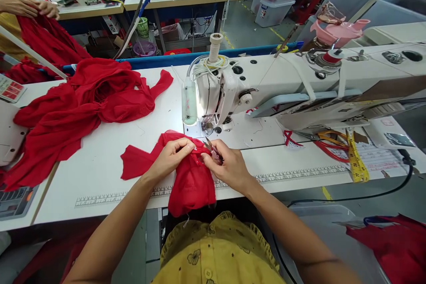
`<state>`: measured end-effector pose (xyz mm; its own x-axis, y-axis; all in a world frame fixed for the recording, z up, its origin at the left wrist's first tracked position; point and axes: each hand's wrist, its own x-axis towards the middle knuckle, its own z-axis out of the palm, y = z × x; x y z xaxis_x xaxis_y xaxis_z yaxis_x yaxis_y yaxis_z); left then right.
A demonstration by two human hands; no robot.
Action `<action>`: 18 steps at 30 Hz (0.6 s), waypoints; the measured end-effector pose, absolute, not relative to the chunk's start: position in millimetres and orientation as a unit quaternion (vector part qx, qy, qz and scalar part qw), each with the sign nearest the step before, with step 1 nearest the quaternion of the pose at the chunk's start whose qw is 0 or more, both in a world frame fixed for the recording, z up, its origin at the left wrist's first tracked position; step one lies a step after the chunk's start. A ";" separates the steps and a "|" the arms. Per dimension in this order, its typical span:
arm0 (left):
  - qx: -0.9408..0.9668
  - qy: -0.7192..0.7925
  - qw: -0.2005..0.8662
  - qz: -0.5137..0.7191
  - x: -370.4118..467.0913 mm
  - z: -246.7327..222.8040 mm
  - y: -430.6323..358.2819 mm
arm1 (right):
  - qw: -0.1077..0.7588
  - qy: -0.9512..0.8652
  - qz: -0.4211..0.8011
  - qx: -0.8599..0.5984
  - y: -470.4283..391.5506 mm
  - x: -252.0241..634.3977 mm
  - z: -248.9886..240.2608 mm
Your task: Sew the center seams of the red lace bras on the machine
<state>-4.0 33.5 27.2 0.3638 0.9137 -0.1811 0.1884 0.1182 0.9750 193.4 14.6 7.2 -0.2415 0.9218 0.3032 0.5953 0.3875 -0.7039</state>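
Between my hands is a piece of red fabric [193,186], part of it on the table and part hanging over the front edge. My left hand [173,155] is closed, pinching the fabric near its upper edge. In my right hand [229,164] is a pair of small thread snips [214,151], blades pointing up and left; its thumb and fingers also touch the cloth. Just behind the hands stands a white sewing machine [213,93], its needle area lit.
A heap of red fabric [100,97] lies on the left of the table [100,164]. To the right are orange-handled scissors [333,142] and a yellow measuring tape [356,159]. A plastic bin [326,226] stands below right. At upper left, another person's hands [29,6] hold red cloth.
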 end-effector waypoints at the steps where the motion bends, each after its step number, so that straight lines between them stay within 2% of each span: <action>1: 0.583 0.470 0.584 0.313 -4.0 26.8 33.7 | 0.363 -0.759 0.203 -0.501 12.9 192.8 7.1; 6: 0.594 0.456 0.581 0.318 -4.1 26.6 35.1 | 0.340 -0.834 0.115 -0.420 11.9 187.0 5.6; 12: 0.589 0.466 0.577 0.321 -2.3 25.6 35.4 | 0.295 -0.867 0.100 -0.389 16.3 185.3 3.0; 16: 0.571 0.483 0.567 0.345 -2.8 23.3 35.5 | 0.314 -0.866 0.114 -0.372 9.8 190.1 3.3; 18: 0.569 0.480 0.573 0.344 -3.6 23.1 35.1 | 0.335 -0.837 0.118 -0.416 6.8 191.2 3.3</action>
